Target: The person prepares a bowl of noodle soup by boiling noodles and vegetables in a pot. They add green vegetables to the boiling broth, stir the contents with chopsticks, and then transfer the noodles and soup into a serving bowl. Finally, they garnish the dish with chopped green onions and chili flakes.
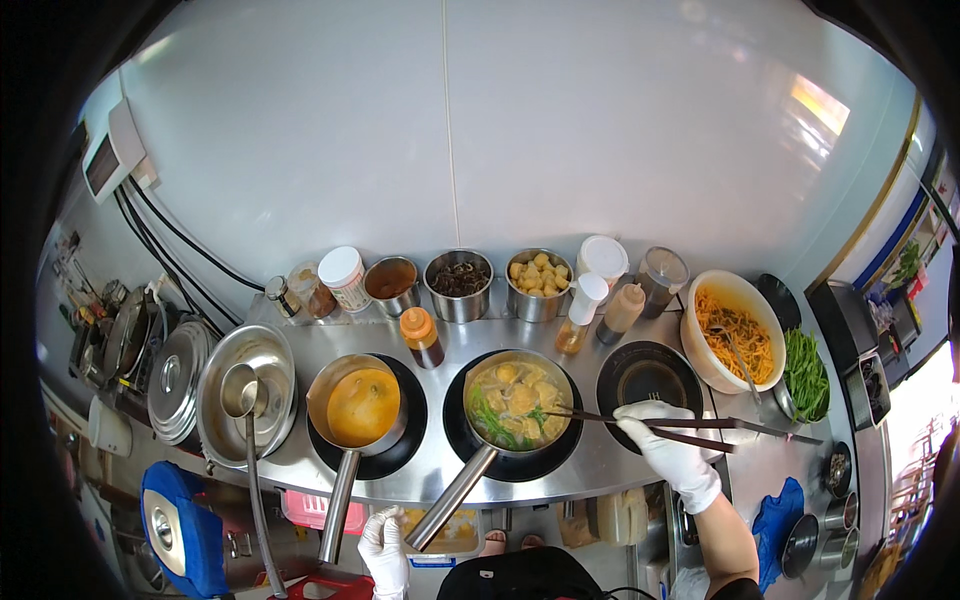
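My right hand [667,450], in a white glove, holds long dark chopsticks [694,424]. Their tips reach into a steel saucepan [450,495] of broth, noodles, yellowish round pieces and green leaves [491,424], on the middle round burner plate. Gloved in white too, my left hand [386,551] is near the lower edge, left of this pan's handle and apart from it; its fingers look bent together, and nothing shows in them. A second saucepan [341,480] with orange soup [364,409] stands on the left burner plate. The right burner plate [649,375] bears no pan.
A steel basin [217,405] with a ladle [251,450] is at left. Along the wall stand steel pots [459,309], squeeze bottles [422,349] and lidded jars [343,277]. At right are a white bowl of orange shreds [694,352], greens [802,375] and a blue cloth [776,510].
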`<state>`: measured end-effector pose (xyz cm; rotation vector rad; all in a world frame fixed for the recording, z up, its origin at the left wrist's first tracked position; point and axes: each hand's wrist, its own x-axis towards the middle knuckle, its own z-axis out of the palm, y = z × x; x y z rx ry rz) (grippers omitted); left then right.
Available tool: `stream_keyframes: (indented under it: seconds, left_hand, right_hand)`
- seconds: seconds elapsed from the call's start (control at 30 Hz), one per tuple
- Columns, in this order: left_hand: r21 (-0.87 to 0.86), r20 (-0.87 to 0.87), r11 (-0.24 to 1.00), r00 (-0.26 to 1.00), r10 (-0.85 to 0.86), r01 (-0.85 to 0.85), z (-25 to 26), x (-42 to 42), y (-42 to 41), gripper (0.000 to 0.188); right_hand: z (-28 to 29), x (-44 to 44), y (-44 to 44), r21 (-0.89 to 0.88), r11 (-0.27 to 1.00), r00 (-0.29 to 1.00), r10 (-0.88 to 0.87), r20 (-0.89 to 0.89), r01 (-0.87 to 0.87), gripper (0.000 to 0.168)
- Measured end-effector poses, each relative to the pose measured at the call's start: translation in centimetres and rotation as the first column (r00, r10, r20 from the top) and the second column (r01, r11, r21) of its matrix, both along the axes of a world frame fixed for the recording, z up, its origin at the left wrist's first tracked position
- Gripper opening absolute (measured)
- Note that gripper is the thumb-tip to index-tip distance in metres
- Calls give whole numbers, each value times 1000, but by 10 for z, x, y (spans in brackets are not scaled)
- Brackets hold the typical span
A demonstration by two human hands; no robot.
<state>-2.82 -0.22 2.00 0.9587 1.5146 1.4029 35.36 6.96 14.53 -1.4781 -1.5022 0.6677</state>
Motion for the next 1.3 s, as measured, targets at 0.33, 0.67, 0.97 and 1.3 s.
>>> stream_keyframes:
  seconds: [0.33,0.67,0.97,1.3]
  left_hand:
    - [-64,77,995,994,-73,78,-9,-20,15,17]
    - [-29,42,993,992,-117,118,0,-16,25,17]
    - [-98,70,990,993,-98,105,-9,-31,29,18]
    - [-71,96,988,987,-132,139,-6,-19,32,18]
  right_hand:
    - [22,-23,-8,-4,996,990,92,-105,-93,13]
    - [-39,-38,32,-109,956,958,261,-121,-274,18]
    - [13,4,6,37,998,986,48,-157,-43,4]
    - [-36,3,18,9,999,998,45,-41,-44,13]
